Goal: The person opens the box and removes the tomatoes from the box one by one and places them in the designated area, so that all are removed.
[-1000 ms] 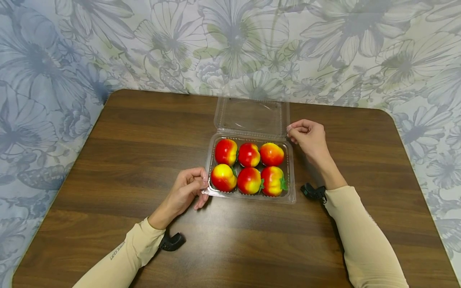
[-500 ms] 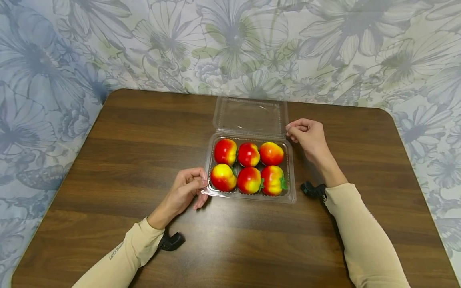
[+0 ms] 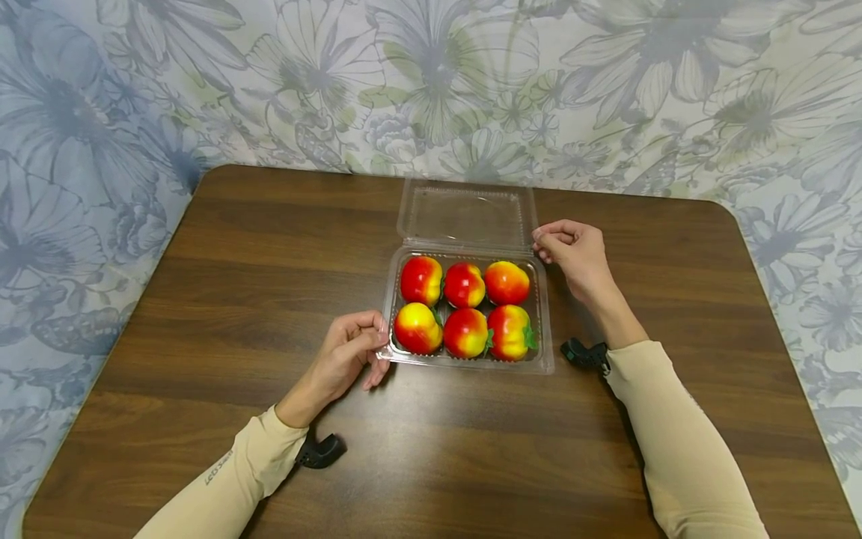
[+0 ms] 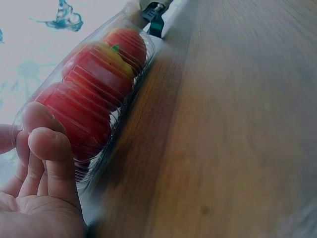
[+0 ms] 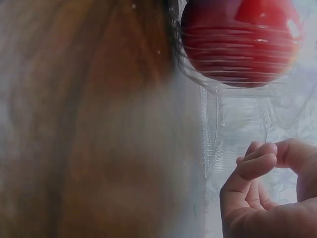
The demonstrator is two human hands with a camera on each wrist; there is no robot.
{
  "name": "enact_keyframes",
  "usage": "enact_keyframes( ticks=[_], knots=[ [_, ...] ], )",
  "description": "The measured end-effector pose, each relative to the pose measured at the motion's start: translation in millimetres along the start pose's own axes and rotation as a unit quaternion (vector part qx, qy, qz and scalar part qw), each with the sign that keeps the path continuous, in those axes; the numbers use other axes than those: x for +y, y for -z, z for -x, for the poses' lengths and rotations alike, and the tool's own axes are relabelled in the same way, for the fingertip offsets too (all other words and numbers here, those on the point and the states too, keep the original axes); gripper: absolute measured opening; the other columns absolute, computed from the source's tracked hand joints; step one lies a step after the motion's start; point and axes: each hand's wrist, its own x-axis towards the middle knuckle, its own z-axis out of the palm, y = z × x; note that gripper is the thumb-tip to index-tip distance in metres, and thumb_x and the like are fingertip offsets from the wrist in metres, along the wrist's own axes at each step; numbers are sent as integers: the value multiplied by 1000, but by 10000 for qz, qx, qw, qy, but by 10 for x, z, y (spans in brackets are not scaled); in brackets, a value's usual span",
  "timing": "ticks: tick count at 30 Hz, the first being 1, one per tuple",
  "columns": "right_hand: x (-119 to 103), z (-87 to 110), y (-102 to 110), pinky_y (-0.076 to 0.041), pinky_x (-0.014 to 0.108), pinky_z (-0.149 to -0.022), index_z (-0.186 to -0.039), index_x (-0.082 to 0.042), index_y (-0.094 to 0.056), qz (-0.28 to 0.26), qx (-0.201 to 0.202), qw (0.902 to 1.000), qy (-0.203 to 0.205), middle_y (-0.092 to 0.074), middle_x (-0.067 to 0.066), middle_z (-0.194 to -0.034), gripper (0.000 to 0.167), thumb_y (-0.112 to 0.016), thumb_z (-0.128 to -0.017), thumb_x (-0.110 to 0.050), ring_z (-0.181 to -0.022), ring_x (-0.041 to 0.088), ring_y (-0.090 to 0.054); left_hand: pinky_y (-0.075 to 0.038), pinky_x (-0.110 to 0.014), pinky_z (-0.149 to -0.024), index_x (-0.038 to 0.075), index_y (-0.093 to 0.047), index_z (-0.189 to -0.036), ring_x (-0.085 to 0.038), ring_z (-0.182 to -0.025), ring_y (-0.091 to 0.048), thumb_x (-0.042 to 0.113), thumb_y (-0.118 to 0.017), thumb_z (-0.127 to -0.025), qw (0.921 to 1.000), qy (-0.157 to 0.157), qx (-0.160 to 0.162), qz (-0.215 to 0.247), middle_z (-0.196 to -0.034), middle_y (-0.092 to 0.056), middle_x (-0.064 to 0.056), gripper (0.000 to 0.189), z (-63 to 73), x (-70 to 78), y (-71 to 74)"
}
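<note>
A clear plastic clamshell container lies mid-table with its lid folded back towards the wall. In it sit glossy red-and-yellow fruits in two rows of three, some showing green leaves. My left hand pinches the container's near left rim between thumb and fingers. In the left wrist view, the left fingertips close on the clear edge beside a red fruit. At the lid's right edge, close to the hinge, my right hand pinches the thin plastic with thumb and forefinger; other fingers are curled.
The brown wood-grain table has rounded far corners, and a flower-patterned cloth hangs behind it. Black wrist devices sit on both arms, the left one and the right one, beside beige sleeves.
The container and its fruits have shifted slightly away, towards the wall. The lid's right edge and the right hand have moved a little left. The left hand stays nearly still.
</note>
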Motion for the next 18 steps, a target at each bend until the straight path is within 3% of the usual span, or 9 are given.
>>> enact_keyframes(
  ticks=[7, 18],
  knots=[
    [23, -11, 22, -60, 18, -64, -111, 20, -63, -352, -244, 9991, 60, -76, 6, -80, 27, -70, -100, -4, -67, 12, -69, -46, -30, -34, -4, -51, -86, -20, -43, -54, -7, -40, -98, 9999, -27, 96, 84, -65, -66, -5, 17, -12, 5, 6],
    [19, 7, 59, -61, 19, -67, -115, 16, -64, 41, -414, 9991, -54, -77, 4, -85, 32, -67, -103, -14, -71, 12, -71, -51, -28, -40, -2, -52, -90, -21, -48, -60, -6, -43, -100, 9999, 36, 124, 88, -68, -69, -6, 14, -19, -28, 26]
  ],
)
